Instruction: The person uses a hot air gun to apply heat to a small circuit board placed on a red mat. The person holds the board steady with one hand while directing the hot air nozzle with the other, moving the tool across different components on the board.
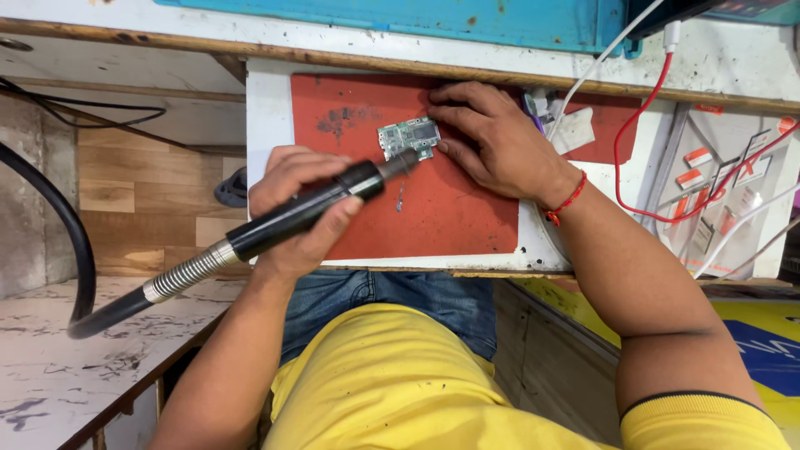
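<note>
A small green circuit board (407, 137) lies on a red work mat (467, 208). My left hand (296, 208) grips a black hot-air wand (300, 213) whose metal nozzle (402, 162) points at the board's lower edge. A flexible metal neck and a black hose (58, 217) run from the wand off to the left. My right hand (492, 142) rests on the mat with its fingertips pressed on the board's right side. A red thread band (567, 200) circles that wrist. A thin metal tool (400, 198) lies on the mat below the board.
A red cable (642, 125) and a white cable (600, 62) trail across the white bench at the right. Small red-and-white packets (696, 167) lie there too. A blue box (417, 17) stands along the back edge. A marbled white surface (50, 367) sits lower left.
</note>
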